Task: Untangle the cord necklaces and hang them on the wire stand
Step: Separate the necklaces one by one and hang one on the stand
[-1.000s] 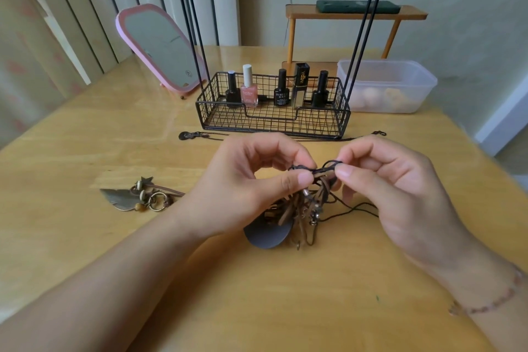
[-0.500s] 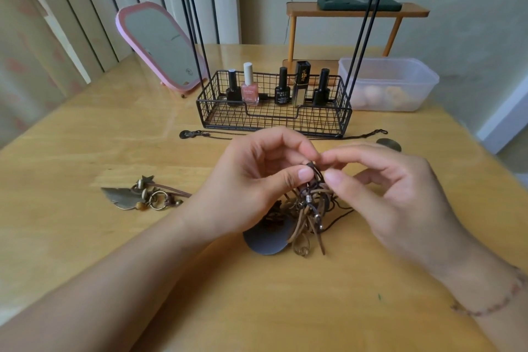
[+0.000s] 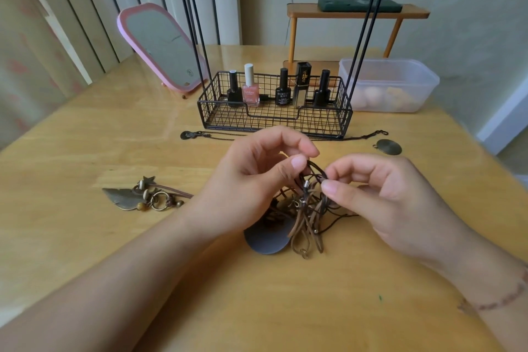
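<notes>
Head view: a knotted bundle of brown and black cord necklaces point(image 3: 307, 206) is held just above the wooden table point(image 3: 85, 237). A dark loop is pinched by the left hand point(image 3: 257, 180) and the right hand point(image 3: 380, 194), presumably to tease it free. Behind, the black wire stand point(image 3: 274, 111) bears no necklace.

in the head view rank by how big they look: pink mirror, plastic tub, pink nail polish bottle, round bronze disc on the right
1. pink mirror and plastic tub: they look about alike, so no ranking between them
2. pink nail polish bottle
3. round bronze disc, which lies nearer the camera and still looks smallest
</notes>
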The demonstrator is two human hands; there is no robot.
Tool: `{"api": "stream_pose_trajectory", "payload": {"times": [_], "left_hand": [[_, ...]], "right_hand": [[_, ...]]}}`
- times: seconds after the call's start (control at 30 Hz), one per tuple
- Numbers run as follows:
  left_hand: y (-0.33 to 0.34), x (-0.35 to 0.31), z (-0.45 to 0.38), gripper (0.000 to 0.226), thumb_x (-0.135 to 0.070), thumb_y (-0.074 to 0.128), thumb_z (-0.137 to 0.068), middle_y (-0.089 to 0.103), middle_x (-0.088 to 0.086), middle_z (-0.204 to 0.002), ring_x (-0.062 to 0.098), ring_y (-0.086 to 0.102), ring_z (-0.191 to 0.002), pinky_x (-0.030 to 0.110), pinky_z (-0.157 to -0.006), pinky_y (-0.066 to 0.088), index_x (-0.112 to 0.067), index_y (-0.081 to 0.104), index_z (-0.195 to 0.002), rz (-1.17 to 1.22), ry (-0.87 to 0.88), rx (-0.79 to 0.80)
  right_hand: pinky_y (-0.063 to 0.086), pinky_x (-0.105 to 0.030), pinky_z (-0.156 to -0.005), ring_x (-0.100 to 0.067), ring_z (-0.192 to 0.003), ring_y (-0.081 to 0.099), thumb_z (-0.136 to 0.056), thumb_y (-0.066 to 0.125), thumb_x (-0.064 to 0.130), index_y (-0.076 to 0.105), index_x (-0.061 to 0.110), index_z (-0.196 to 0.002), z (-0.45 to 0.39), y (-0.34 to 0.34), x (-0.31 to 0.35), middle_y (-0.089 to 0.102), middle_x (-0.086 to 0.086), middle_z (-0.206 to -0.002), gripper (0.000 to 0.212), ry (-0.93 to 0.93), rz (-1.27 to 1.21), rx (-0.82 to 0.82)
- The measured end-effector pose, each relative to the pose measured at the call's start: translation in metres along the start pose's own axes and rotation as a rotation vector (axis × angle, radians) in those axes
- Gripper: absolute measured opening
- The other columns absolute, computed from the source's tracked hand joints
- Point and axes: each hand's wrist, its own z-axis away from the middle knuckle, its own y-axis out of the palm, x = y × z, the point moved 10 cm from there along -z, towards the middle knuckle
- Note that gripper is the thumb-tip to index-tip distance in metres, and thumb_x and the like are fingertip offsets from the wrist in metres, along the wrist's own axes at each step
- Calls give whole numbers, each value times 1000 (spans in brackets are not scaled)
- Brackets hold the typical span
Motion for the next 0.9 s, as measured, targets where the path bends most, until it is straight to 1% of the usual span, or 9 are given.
{"api": "stream_pose_trajectory", "payload": {"times": [0.07,0.1,0.23,0.3,0.4,0.57,0.7,0.8,0.9], "left_hand": [[1,3,0,13,-9,62,-92,62,-3,-86,13,58,-80,26,-77,51,-10,63,-105,74,-37,37],[2,3,1,19,-11,66,-89,63,-2,-89,14,59,-84,27,-80,51,-11,63,-108,108,-56,57],[8,-2,4,53,4,81,-72,60,-2,-97,14,60,-90,31,-85,53,-13,59,-117,62,-41,113],[9,-3,4,60,7,81,-68,58,-1,-100,16,59,-91,36,-86,53,-16,59,-118,10,-25,96],[5,-3,3,54,3,82,-70,58,-2,-97,19,58,-87,40,-82,53,-22,62,-114,22,-8,52],[-10,-5,1,34,-2,78,-77,61,-5,-83,15,56,-77,33,-71,53,-17,65,-104,-33,21,-66],[-18,-12,4,28,-4,77,-79,63,-7,-85,9,58,-70,27,-61,52,-24,67,-96,-263,86,-166],[-20,-20,7,32,-1,78,-82,65,-8,-93,13,62,-73,22,-66,51,-29,67,-93,-437,165,-224],[-19,-22,7,21,-4,74,-83,63,-7,-99,21,63,-71,38,-71,58,-22,68,-92,-373,203,-227]], "right_hand": [[48,-26,-60,-9,-64,57,-77,69,40,72,27,-82,-1,2,-4,66,9,-70,14,42,-90,29],[46,-24,-60,-6,-65,55,-79,66,35,72,26,-81,-1,3,-5,65,8,-69,11,62,-123,41],[45,-32,-63,-7,-68,55,-81,62,33,71,17,-85,0,3,-9,66,3,-73,19,123,-168,37],[45,-33,-64,-7,-68,55,-82,62,33,71,16,-86,1,2,-10,66,2,-73,21,139,-177,32],[45,-30,-63,-6,-69,57,-81,63,34,72,19,-83,1,4,-10,68,1,-73,17,153,-201,36],[46,-16,-59,-4,-66,60,-83,77,28,72,21,-77,1,5,-1,68,3,-69,11,86,-262,42],[47,-13,-60,-4,-66,63,-77,67,25,69,14,-78,0,3,6,68,0,-70,10,45,-259,31],[48,-13,-62,-6,-69,65,-77,67,29,70,19,-81,0,2,4,70,-1,-72,11,43,-207,18],[48,-13,-64,-10,-71,68,-79,62,33,70,17,-95,0,3,0,74,-4,-75,24,60,-205,4]]}}
